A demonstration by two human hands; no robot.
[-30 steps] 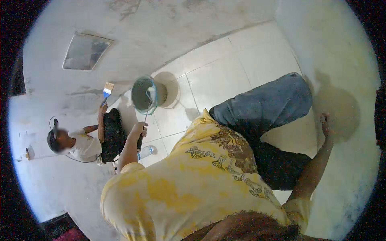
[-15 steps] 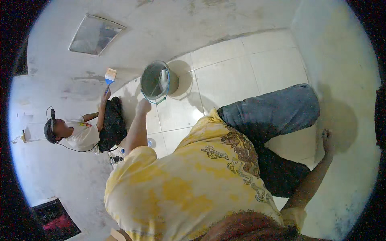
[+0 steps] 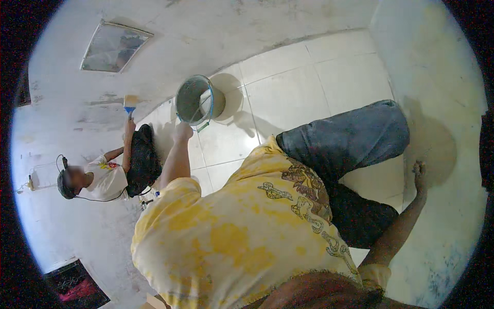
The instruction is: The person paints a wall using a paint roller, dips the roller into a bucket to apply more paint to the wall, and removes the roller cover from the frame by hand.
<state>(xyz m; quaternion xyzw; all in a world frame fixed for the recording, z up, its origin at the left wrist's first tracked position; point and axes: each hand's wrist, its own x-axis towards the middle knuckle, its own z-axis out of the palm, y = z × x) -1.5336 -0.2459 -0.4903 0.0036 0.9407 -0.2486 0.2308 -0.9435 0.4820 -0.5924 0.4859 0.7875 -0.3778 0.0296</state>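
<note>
Have left hand [image 3: 182,131] fist-like at near edge of bucket [image 3: 219,104], on floor [image 3: 280,85]; cannot tell what in grip. Have right hand [image 3: 419,174] half-curled, far right of bucket, near wall [image 3: 443,77]; cannot tell if empty. See brush [image 3: 130,104], dark streak [image 3: 105,102] left of bucket; cannot judge share done or left. Read no brands, writing.

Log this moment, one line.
left hand: at near side of bucket, grip unclear | right hand: by right-hand wall, nothing visible held | bucket: on tiled floor | co-worker: holding blue-and-tan brush
</note>
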